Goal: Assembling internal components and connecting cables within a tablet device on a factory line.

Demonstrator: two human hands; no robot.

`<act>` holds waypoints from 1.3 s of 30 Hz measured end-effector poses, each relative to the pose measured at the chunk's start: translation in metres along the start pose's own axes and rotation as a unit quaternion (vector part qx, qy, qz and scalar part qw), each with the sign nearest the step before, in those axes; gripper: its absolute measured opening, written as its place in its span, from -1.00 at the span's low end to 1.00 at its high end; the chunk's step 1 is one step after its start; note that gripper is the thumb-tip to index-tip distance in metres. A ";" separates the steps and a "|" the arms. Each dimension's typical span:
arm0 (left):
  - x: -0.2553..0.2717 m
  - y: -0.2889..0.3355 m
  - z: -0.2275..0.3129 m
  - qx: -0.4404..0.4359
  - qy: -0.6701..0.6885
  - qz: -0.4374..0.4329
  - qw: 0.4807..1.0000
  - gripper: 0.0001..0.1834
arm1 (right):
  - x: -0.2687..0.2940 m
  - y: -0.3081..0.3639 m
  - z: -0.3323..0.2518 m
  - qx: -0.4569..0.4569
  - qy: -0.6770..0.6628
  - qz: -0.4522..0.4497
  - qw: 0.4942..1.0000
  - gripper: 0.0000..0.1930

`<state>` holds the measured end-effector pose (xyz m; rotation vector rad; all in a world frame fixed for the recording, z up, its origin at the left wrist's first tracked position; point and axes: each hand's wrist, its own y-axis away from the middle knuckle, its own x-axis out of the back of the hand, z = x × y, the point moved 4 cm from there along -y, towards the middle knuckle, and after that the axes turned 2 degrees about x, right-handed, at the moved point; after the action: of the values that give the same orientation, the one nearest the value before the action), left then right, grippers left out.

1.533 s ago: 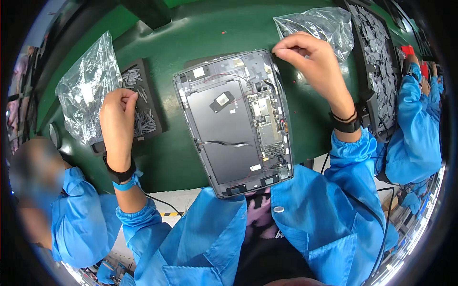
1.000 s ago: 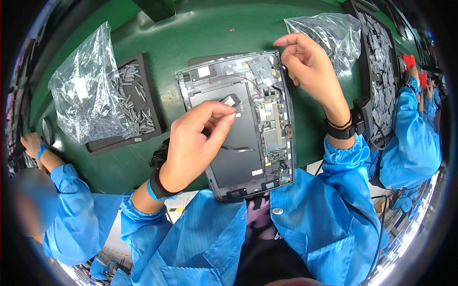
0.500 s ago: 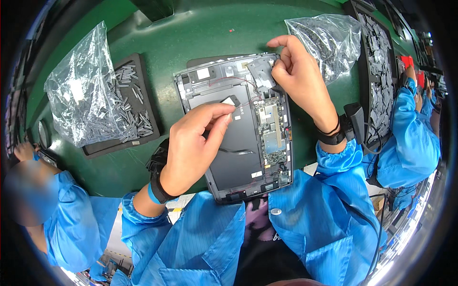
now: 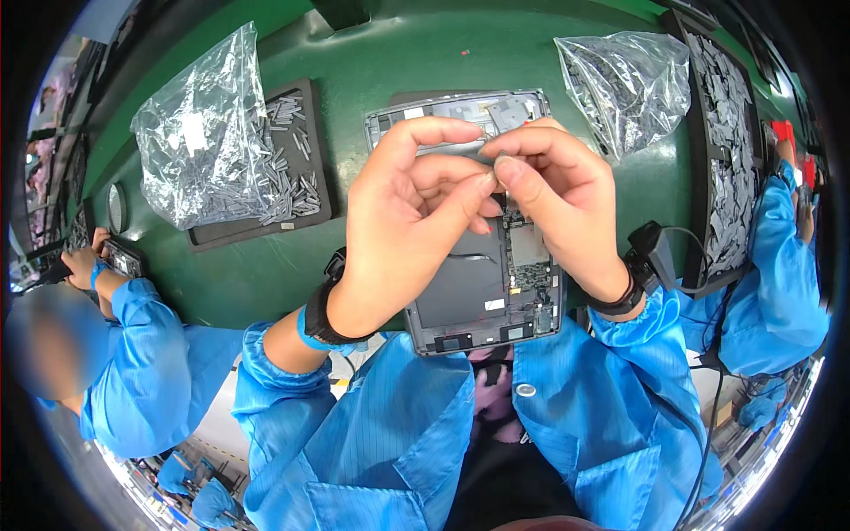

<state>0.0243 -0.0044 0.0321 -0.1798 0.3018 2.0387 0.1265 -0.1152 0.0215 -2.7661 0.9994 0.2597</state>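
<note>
My left hand (image 4: 407, 208) and my right hand (image 4: 567, 199) meet fingertip to fingertip over an opened tablet-like device (image 4: 443, 305). Both are closed in a pinch; a tiny dark piece shows between the fingertips, too small to name. The device lies with its inside up, in front of my body. On its right side runs a circuit board (image 4: 529, 243), partly covered by my right hand. A thin dark curved strip (image 4: 471, 257) lies across the flat dark area. My hands hide much of the device's upper half.
At left, a clear plastic bag (image 4: 190, 150) rests on a black tray (image 4: 323, 190) with many small grey strips. Another bag (image 4: 624, 88) of dark parts lies at back right, beside a long tray (image 4: 699, 257) of grey pieces. Co-workers in blue sit on both sides.
My left hand has risen from the middle of the device, and my right hand has left its top right corner. Their fingertips now meet. The view has shifted slightly.
</note>
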 end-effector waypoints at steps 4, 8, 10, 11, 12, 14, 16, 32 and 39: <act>-0.007 -0.007 0.002 -0.036 -0.098 -0.016 0.994 -0.65 | 0.013 -0.006 -0.004 0.020 0.019 0.022 0.999 -0.87; -0.003 -0.033 0.021 -0.251 -0.529 0.029 0.810 -0.86 | 0.052 -0.038 -0.016 0.036 0.097 -0.011 0.995 -0.79; -0.002 -0.048 0.020 -0.306 -0.567 0.031 0.764 -0.86 | 0.069 -0.047 -0.013 0.031 0.145 -0.033 0.988 -0.81; -0.001 -0.056 0.017 -0.308 -0.566 0.030 0.764 -0.86 | 0.072 -0.049 -0.011 0.032 0.147 -0.031 0.988 -0.81; -0.001 -0.063 0.013 -0.317 -0.576 0.029 0.753 -0.87 | 0.074 -0.049 -0.013 0.085 0.280 -0.016 0.956 -0.84; -0.001 -0.072 0.008 -0.326 -0.585 0.029 0.742 -0.88 | 0.073 -0.051 -0.015 0.134 0.407 0.000 0.904 -0.87; -0.005 -0.080 -0.001 -0.288 -0.621 0.003 0.729 -0.88 | 0.064 -0.054 -0.016 0.184 0.505 -0.027 0.843 -0.88; -0.006 -0.085 -0.005 -0.324 -0.602 -0.035 0.729 -0.90 | 0.042 -0.053 -0.006 0.296 0.655 -0.117 0.685 -0.90; -0.004 -0.091 -0.008 -0.329 -0.600 -0.032 0.728 -0.91 | 0.028 -0.061 -0.007 0.275 0.690 -0.137 0.655 -0.84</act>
<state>0.1064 0.0306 0.0132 0.6969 -1.2291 1.6970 0.1883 -0.0878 0.0286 -2.0490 0.5388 -2.0475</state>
